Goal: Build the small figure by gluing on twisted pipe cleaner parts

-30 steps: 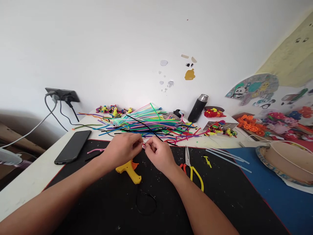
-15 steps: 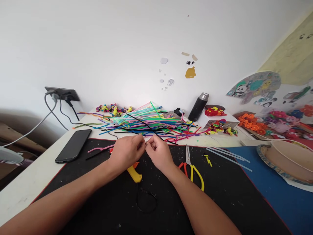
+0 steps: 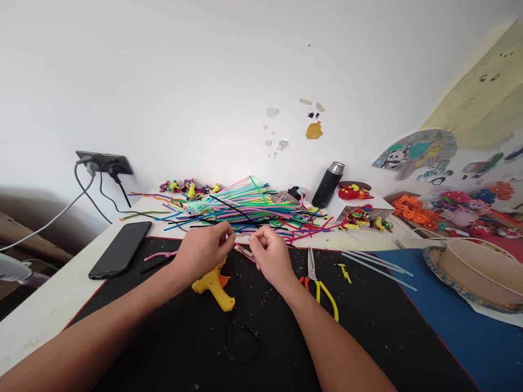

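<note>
Here at the left, a matte black mat (image 3: pixel 163 348) is shared by a slim, fuzzy pink stem (image 3: pixel 160 255) and the left hand (image 3: pixel 204 246), whose thumb and forefinger are pressed together, apparently on one end of a fine strand (image 3: pixel 243 235). Below, a yellow plastic glue gun (image 3: pixel 219 294) is partly covered by that hand; it could be knocked, or skin burned if it is hot, should the wrist be dropped. Now the gap: the strand is stretched thinly between both hands and might be lost if either pinch is loosened. The other end is seemingly clamped by the right hand's (image 3: pixel 270 255) closed fingertips; a small reddish-pink piece (image 3: pixel 245 252), just beside, could be nudged away if that hand is lowered
</note>
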`<state>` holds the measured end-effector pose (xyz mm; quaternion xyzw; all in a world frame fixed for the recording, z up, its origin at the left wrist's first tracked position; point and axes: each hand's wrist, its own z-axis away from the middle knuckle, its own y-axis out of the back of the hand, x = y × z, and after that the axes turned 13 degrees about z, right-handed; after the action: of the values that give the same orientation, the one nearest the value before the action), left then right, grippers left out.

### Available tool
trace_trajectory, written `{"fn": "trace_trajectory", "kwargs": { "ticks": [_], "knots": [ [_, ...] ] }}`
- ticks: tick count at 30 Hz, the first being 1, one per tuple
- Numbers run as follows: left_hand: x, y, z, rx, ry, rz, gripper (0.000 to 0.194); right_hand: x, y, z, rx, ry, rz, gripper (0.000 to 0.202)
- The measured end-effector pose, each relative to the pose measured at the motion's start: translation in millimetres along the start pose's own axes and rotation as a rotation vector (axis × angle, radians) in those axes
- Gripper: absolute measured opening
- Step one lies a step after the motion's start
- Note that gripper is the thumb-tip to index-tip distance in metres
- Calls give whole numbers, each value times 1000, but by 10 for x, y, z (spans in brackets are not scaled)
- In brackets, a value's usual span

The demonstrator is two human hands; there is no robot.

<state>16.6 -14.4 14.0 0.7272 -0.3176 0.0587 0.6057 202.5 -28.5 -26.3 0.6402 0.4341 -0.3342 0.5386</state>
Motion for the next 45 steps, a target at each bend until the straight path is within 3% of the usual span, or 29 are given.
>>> {"fn": "trace_trajectory", "kwargs": {
  "ticks": [2,5,10,17,24,34,45],
  "knots": [
    [-27,55,-28,19,8,90,38,-8,-10,9,-24,4,-29,16],
    [-56,132,-70,-5,3,395,36,-26,-27,29,-59,17,-51,16],
    [-81,212,-111,-283,24,728,41,-40,-30,39,-79,37,-55,18],
    [-120,217,-131,-445,177,950,41,-45,-38,53,-103,45,-84,16],
    [-177,176,-137,-492,327,1131,41,-52,-48,75,-112,43,-87,16],
    [-179,140,-129,-539,373,1226,35,-35,-56,86,-88,82,2,17],
    [-100,12,-93,-389,400,1336,32,-33,-57,78,-37,123,57,17]
  ]
}}
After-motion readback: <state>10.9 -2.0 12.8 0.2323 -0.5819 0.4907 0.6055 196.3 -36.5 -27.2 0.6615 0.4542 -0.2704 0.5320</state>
